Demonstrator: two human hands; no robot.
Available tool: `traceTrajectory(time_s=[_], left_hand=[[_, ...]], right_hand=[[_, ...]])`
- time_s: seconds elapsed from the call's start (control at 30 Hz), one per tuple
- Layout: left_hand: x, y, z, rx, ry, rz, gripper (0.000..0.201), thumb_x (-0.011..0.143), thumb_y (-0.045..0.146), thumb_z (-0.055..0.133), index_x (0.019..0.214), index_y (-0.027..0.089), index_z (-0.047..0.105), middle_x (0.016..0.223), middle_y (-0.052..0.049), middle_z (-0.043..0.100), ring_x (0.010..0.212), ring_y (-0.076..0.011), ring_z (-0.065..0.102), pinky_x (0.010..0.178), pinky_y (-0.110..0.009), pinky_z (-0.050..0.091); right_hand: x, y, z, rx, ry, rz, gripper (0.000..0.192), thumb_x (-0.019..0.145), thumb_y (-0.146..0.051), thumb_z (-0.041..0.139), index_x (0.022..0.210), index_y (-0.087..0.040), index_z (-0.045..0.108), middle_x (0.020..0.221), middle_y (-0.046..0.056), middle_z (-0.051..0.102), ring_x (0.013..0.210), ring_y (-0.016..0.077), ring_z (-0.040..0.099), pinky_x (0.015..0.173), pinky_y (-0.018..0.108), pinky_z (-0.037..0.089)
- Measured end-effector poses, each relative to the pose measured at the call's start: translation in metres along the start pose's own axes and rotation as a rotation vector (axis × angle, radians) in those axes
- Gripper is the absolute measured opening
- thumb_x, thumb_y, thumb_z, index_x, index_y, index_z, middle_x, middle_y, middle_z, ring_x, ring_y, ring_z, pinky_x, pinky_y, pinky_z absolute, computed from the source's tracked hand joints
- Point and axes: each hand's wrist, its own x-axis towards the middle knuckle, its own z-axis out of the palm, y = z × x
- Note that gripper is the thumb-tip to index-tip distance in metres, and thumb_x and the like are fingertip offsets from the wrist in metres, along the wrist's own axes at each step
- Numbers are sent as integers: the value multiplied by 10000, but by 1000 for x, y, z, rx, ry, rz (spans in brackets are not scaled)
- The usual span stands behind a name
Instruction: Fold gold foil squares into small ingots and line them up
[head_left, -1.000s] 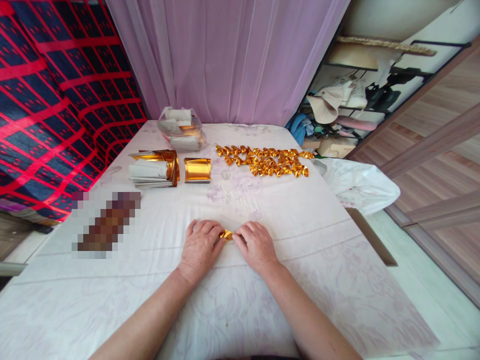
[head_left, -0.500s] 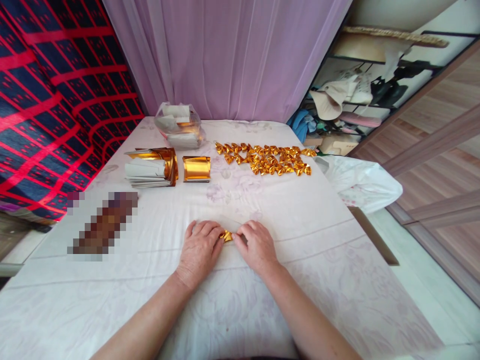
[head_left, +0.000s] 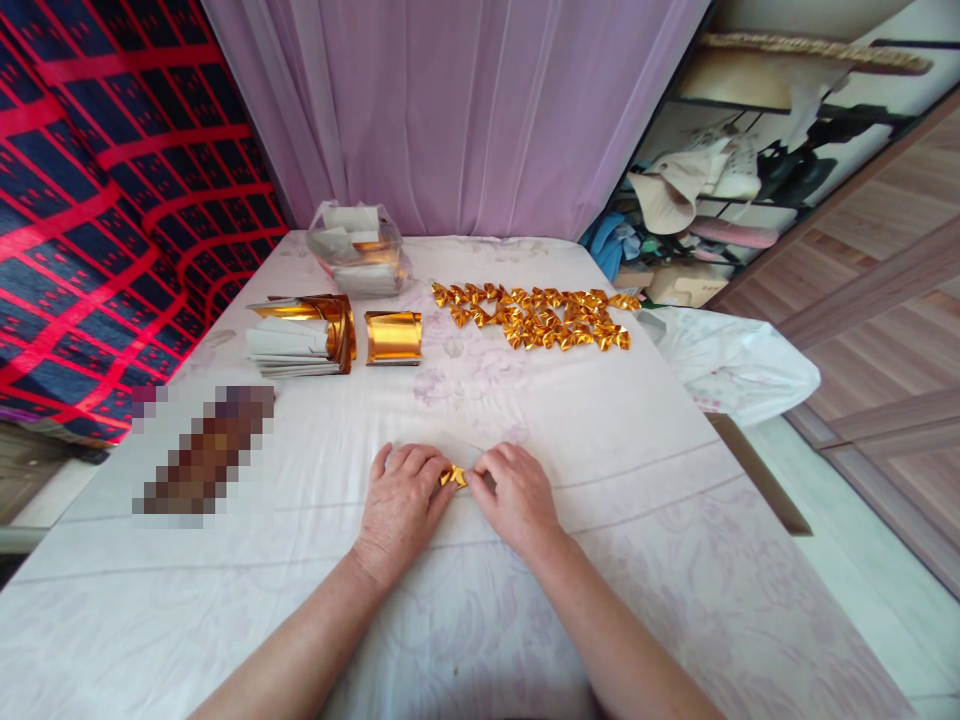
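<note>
Between my two hands, low over the table's middle, is a small folded piece of gold foil paper [head_left: 455, 477]. My left hand [head_left: 403, 500] is closed on its left end, thumb and fingers pinching. On the other end, my right hand [head_left: 517, 497] pinches with thumb and forefinger; its remaining fingers are curled in. Farther off lie several rows of folded gold foil pieces [head_left: 534, 310]. A small stack of flat gold foil sheets [head_left: 394, 338] sits to the left of them, beside a bigger bundle of foil sheets [head_left: 300, 335] with pale backs.
A clear plastic bag [head_left: 356, 250] of more sheets stands at the table's far left. The patterned cloth [head_left: 300, 600] covers the table. A blurred-out patch [head_left: 210, 450] hides something at left. Right of the table are a white plastic bag [head_left: 739, 365] and a loaded shelf.
Both hands keep their pinch on the gold foil paper, which shows slightly differently shaped between the fingers. The view has shifted a little; the other items stay put.
</note>
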Motion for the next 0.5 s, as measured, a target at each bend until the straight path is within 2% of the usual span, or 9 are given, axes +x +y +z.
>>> traceTrajectory(time_s=[0.5], left_hand=[[1,2,-1,4,2,-17,136,904,294,552,980,243,653,1029,-50,671,999,-244,581,1052,-526,308]], right_hand=[[1,-1,0,-12,8,3,156,871,-261,615,727,-218,574,762,17,591,767,172,544,691,304,351]])
